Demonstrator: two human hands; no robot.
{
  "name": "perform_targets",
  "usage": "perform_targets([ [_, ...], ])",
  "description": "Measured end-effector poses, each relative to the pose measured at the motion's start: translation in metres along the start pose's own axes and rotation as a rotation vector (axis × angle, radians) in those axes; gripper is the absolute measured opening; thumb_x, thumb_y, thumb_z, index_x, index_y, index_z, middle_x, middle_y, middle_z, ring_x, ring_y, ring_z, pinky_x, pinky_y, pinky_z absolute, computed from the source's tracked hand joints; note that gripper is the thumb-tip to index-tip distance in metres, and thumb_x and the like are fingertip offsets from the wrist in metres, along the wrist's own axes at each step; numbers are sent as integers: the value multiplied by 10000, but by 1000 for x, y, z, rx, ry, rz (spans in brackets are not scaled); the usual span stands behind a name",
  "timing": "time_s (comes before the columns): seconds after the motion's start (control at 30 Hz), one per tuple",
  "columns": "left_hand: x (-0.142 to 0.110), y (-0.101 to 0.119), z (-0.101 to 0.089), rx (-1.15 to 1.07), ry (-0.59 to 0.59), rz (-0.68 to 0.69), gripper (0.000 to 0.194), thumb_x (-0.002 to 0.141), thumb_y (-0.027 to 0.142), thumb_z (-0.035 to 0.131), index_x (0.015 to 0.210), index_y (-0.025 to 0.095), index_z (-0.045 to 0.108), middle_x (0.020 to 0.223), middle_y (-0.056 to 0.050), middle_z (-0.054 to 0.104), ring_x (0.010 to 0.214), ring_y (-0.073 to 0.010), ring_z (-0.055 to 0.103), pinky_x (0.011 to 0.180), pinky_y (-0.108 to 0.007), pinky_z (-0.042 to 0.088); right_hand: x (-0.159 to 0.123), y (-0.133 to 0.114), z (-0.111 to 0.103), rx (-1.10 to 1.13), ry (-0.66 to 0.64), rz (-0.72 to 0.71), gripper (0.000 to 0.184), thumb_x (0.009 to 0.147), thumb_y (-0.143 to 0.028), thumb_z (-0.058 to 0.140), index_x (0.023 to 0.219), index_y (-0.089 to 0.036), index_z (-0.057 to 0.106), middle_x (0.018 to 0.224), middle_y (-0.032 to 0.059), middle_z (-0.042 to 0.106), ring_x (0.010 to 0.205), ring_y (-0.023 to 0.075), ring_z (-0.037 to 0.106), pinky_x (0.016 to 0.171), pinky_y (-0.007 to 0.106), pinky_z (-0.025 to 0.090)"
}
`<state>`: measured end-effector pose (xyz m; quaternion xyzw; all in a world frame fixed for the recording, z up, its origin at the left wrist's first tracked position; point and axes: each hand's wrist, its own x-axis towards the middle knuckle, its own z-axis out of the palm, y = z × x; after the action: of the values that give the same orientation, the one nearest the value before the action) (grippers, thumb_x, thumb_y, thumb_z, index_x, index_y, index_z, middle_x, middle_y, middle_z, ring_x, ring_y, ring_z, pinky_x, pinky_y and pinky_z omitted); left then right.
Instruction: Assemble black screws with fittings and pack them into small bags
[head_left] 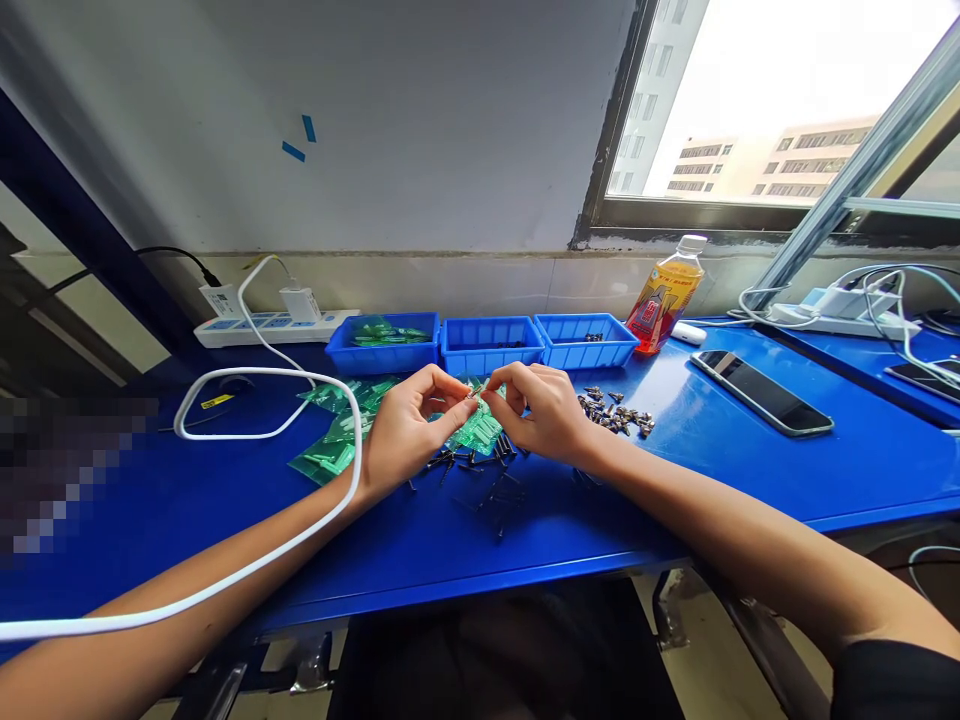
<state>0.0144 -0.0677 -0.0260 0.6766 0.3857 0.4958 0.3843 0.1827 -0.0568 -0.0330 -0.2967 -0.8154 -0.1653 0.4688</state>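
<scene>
Above the middle of the blue table, my left hand (412,425) and my right hand (546,412) meet, fingertips almost touching. Thumb and forefinger of the left are closed on a small metal piece (473,393) that looks like a screw. The right is pinched just beside it; what lies between its fingers is too small to make out. Under the hands are a green plastic bag (480,432) and a pile of dark screws (469,460). More green bags (330,455) with small pieces inside lie by the left wrist. Shiny small metal parts (619,412) are heaped past the right hand.
Three blue bins stand along the wall: the left bin (339,350) holds green bags, the middle bin (491,358) and right bin (592,356) some small dark parts. A drink bottle (664,298), a phone (761,392) and power strips (262,328) surround them. A white cable (266,372) loops over my left forearm.
</scene>
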Motion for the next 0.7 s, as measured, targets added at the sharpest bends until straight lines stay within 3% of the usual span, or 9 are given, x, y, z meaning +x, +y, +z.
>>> perform_targets([
  [0.4, 0, 1, 0, 18, -18, 17, 301, 649, 419, 708, 730, 160, 579, 694, -8, 638, 673, -155, 621, 650, -274, 512, 0, -2, -1, 17, -5, 9, 111, 840, -191, 502, 745, -170, 555, 455, -76, 503, 406, 52, 451, 489, 180, 345],
  [0.7, 0, 2, 0, -61, -32, -3, 295, 642, 356, 704, 836, 148, 623, 787, -33, 681, 763, -172, 650, 730, -290, 537, 1, -3, -1, 16, -2, 12, 116, 845, -198, 508, 749, -167, 566, 452, -77, 504, 405, 50, 454, 488, 177, 346],
])
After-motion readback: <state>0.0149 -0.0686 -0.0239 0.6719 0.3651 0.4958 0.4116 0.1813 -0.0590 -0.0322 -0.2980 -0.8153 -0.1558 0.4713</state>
